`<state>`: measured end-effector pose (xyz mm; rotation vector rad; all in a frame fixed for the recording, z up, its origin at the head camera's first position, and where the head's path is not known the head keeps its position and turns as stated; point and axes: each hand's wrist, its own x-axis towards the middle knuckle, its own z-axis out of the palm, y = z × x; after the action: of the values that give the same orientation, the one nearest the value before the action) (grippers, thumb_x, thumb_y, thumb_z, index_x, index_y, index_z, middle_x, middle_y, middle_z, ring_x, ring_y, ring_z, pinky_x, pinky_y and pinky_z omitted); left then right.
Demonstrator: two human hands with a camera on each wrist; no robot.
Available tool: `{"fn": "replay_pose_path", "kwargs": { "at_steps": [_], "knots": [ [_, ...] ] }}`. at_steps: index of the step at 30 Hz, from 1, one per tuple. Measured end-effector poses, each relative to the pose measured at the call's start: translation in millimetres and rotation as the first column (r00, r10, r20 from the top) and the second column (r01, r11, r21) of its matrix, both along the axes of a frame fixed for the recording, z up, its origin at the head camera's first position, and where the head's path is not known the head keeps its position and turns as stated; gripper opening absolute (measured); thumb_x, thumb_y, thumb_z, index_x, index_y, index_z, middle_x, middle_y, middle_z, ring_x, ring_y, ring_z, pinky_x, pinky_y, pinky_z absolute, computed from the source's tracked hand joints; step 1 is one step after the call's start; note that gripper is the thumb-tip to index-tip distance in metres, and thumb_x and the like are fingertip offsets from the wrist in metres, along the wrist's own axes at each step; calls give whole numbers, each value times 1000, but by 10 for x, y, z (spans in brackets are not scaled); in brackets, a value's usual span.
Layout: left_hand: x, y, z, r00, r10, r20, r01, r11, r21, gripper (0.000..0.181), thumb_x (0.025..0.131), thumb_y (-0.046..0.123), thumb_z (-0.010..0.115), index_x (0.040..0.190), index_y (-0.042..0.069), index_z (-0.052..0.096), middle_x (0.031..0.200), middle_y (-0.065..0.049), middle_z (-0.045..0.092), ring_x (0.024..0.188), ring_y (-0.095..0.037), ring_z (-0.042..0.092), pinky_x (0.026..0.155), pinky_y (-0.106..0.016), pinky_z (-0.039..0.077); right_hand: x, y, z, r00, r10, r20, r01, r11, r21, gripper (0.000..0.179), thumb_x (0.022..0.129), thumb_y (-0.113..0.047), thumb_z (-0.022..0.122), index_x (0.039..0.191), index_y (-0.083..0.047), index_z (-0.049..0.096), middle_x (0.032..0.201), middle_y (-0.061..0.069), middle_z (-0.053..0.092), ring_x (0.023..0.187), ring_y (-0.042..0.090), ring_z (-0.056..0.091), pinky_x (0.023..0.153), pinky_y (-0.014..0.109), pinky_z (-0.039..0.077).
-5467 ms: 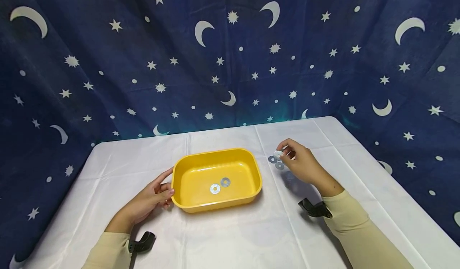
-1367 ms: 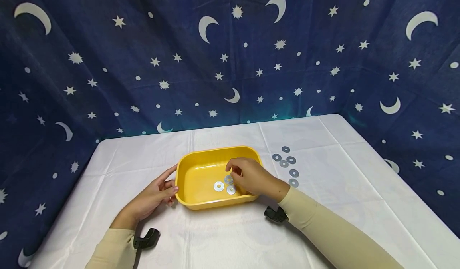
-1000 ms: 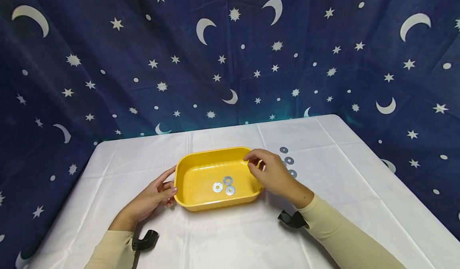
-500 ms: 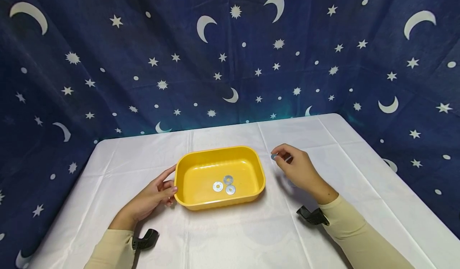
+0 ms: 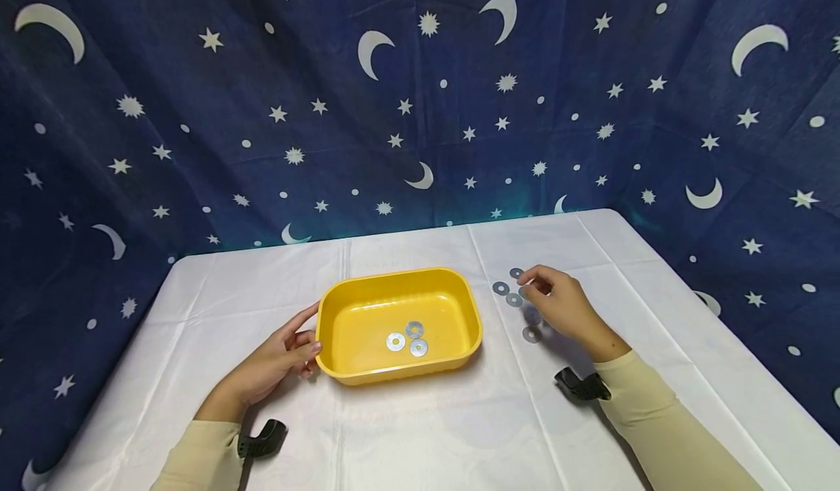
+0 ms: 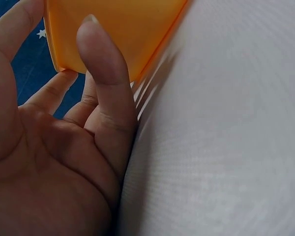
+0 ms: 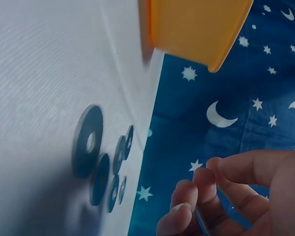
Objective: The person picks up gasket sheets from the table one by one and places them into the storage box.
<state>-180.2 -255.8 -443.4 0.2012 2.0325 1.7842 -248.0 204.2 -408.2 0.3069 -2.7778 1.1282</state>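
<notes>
A yellow plastic tray (image 5: 400, 374) stands on the white cloth with three flat metal washers (image 5: 395, 341) inside. My left hand (image 5: 272, 363) rests against its left end, thumb and fingers touching the wall near the rim; the left wrist view shows the thumb (image 6: 105, 64) across the orange wall. To the tray's right lies a loose group of several more washers (image 5: 501, 288). Over that group hovers my right hand (image 5: 561, 305), partly covering it. In the right wrist view its fingers (image 7: 211, 206) are loosely bent, with nothing visible between them, beside the washers (image 7: 87, 140).
A white cloth (image 5: 407, 440) covers the table, whose far edge meets a dark blue curtain (image 5: 262, 75) printed with moons and stars. Each wrist wears a black camera mount (image 5: 262, 440), close above the cloth.
A third washer has come to lie in the tray since the oldest frame. My right hand has moved from above the tray back right to the loose washers. My left hand has stayed put.
</notes>
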Motion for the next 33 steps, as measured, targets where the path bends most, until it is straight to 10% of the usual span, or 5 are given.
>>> {"fn": "replay_pose_path", "kwargs": {
  "at_steps": [33],
  "knots": [
    [10, 3, -16, 999, 33, 20, -33, 999, -37, 71, 90, 19, 58, 146, 33, 17, 100, -10, 51, 71, -17, 56, 64, -28, 53, -109, 171, -174, 994, 18, 106, -25, 998, 65, 15, 86, -11, 54, 97, -9, 65, 79, 8, 60, 65, 18, 51, 52, 29, 45]
  ]
}}
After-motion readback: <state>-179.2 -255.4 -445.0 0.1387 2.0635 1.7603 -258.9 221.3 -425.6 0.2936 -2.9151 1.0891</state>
